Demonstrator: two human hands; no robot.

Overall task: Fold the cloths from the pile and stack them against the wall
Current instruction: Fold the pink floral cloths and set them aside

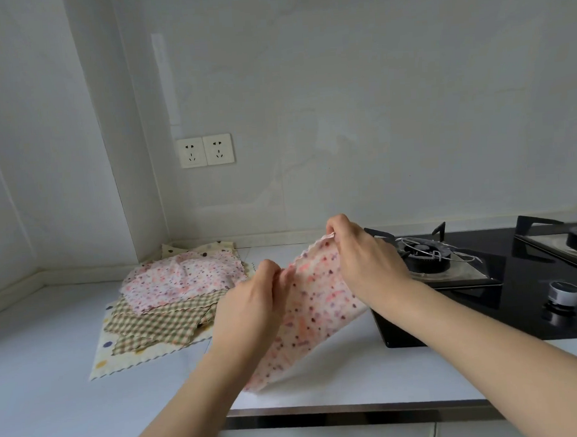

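A black gas hob sits on the right of the white tabletop, with two burners in view and one round knob at its front. Two wall sockets sit side by side on the back wall above the pile of cloths, which lies in the left corner by the wall. The pile shows a pink dotted cloth on top, checked green ones beneath, and a cream spotted one at the bottom; the exact count is unclear. One pink dotted cloth hangs above the tabletop edge, between the pile and the hob. The left hand pinches its near upper edge with curled fingers; the right hand pinches the far corner, fingertips closed on the scalloped hem
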